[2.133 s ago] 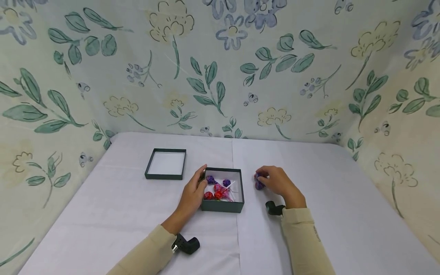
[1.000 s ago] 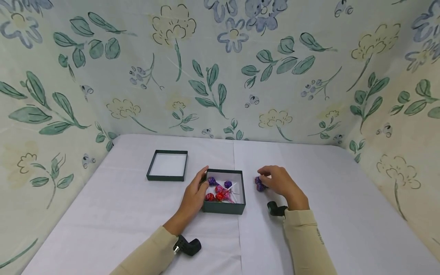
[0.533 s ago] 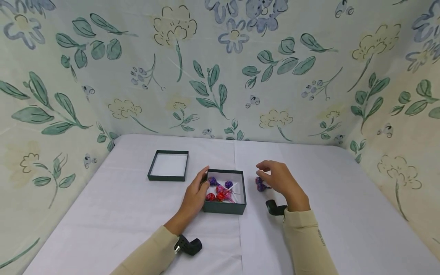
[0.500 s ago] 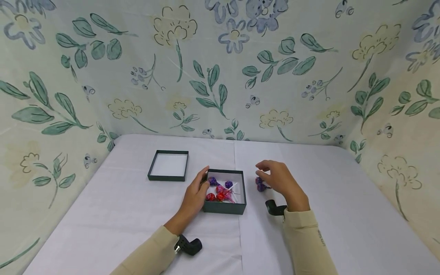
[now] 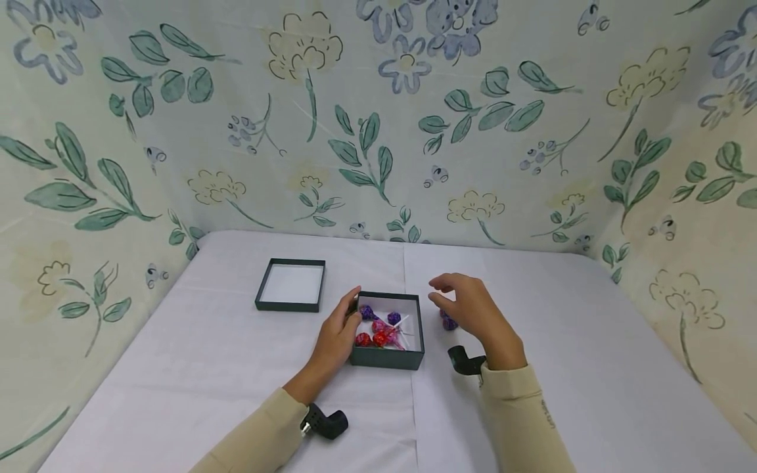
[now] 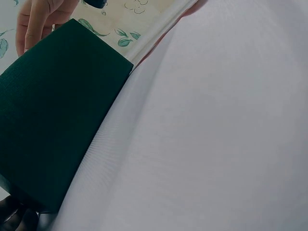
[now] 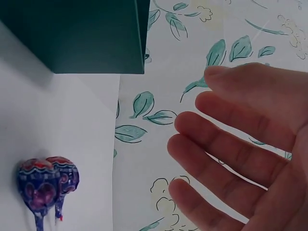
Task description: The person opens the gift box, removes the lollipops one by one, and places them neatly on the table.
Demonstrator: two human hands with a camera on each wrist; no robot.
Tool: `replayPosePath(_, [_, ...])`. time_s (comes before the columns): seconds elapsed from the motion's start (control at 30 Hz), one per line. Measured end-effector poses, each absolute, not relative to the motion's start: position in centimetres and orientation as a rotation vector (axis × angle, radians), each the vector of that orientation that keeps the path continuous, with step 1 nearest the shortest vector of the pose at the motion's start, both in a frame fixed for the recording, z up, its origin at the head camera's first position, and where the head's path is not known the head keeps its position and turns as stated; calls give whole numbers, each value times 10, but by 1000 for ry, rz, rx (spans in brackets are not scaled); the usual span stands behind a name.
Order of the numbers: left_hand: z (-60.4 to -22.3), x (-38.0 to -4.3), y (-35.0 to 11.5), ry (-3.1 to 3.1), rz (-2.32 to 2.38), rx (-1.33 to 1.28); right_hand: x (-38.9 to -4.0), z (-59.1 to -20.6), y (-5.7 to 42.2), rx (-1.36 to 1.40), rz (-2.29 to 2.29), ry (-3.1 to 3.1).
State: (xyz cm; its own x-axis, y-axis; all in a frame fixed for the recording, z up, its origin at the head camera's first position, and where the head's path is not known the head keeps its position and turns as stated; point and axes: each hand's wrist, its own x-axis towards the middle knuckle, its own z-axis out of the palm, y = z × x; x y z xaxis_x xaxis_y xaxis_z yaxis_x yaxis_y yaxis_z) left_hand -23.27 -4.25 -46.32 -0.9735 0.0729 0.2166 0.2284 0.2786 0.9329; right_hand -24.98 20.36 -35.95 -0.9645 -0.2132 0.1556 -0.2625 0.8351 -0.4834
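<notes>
My left hand [image 5: 335, 335] holds the left side of a dark green open box [image 5: 387, 358], thumb at its rim. In the left wrist view the box wall [image 6: 67, 106] fills the left side, with dark fingertips at its lower corner. Inside lie several wrapped lollipops, red ones [image 5: 363, 339] toward the front and purple ones [image 5: 393, 318] behind. To the right of the box, my right hand [image 5: 470, 309] is raised with fingers spread and nothing in them. Beneath it two purple lollipops [image 7: 38, 185] lie side by side on the table, partly hidden in the head view.
A shallow green-edged lid [image 5: 290, 307] with a white inside lies behind and left of the box. White cloth [image 5: 207, 368] covers the table. Floral fabric [image 5: 378, 131] hangs at the back and both sides.
My right hand has let go of the purple lollipops, then risen and shifted left toward the box with its fingers parted. The left hand and box stay put.
</notes>
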Motion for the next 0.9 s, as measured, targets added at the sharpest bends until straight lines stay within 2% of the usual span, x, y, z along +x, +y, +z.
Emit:
replayPosePath(0.53, [-463, -233, -43, -2396, -1792, -302, -244, -350, 179, 455, 786, -2801])
replayPosePath(0.9, [-463, -232, -43, -2390, -1807, -305, -244, -364, 151, 563, 833, -2775])
